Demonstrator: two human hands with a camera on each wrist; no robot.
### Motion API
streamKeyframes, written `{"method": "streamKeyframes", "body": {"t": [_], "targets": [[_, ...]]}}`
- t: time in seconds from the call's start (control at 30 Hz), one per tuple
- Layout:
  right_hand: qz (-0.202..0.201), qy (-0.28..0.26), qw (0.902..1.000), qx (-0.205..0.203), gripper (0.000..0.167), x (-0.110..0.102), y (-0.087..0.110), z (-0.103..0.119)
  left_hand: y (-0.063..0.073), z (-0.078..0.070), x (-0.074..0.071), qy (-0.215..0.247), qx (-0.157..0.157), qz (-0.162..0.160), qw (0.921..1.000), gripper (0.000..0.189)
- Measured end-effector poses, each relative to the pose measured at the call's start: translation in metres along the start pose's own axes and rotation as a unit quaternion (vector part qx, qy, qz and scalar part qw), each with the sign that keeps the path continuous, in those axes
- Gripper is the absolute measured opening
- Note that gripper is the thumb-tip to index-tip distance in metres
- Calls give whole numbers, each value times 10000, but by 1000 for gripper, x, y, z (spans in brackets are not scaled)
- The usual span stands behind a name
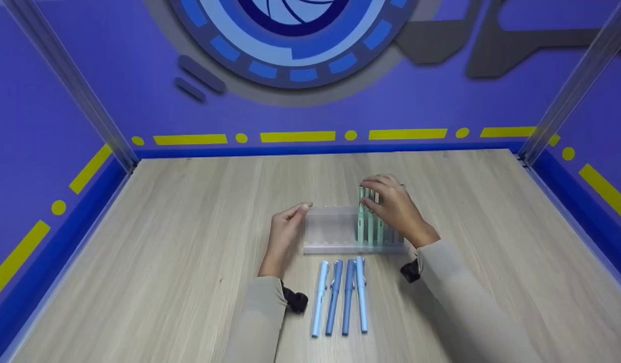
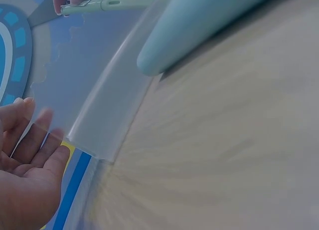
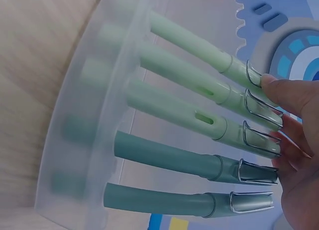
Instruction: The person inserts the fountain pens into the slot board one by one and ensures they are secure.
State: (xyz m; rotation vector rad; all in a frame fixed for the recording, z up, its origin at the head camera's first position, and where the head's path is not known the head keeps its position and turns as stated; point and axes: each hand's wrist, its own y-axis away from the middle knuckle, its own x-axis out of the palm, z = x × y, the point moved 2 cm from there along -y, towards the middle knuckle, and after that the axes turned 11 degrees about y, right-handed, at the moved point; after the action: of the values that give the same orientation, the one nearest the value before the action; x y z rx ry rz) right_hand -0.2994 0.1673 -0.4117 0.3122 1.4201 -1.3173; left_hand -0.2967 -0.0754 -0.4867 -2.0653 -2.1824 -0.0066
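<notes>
No legible lettering, numbers or brand names.
The back wall (image 1: 441, 96) bears printed graphics: part of a round blue emblem (image 1: 294, 45) and a row of yellow dashes and dots (image 1: 298, 136), neither of which forms letters or figures. No wording can be made out on the blue pens (image 1: 333, 302), the green pens (image 3: 174, 109) or the clear rack (image 1: 330, 249) at this sharpness.

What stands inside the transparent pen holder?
Three light green pens and two dark teal pens. Their lower ends show as blurs through the frosted holder; details there cannot be seen.
</notes>
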Motion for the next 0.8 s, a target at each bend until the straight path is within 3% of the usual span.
{"method": "streamKeyframes", "body": {"t": [0.27,0.47,0.63,0.8], "targets": [[-665,-140,9977,-58,33,-9,8,3,1,1,0,39,-61,16,10000,32],[-881,-371,9954,-13,32,-11,18,10,1,0,-1,46,-69,23,10000,31],[-811,-707,9941,146,30,-10,30,16,1,0,-1,-15,-108,24,9999,33],[-315,-1106,9916,585,26,-9,42,19,2,-1,-1,-41,-128,56,9999,35]]}}
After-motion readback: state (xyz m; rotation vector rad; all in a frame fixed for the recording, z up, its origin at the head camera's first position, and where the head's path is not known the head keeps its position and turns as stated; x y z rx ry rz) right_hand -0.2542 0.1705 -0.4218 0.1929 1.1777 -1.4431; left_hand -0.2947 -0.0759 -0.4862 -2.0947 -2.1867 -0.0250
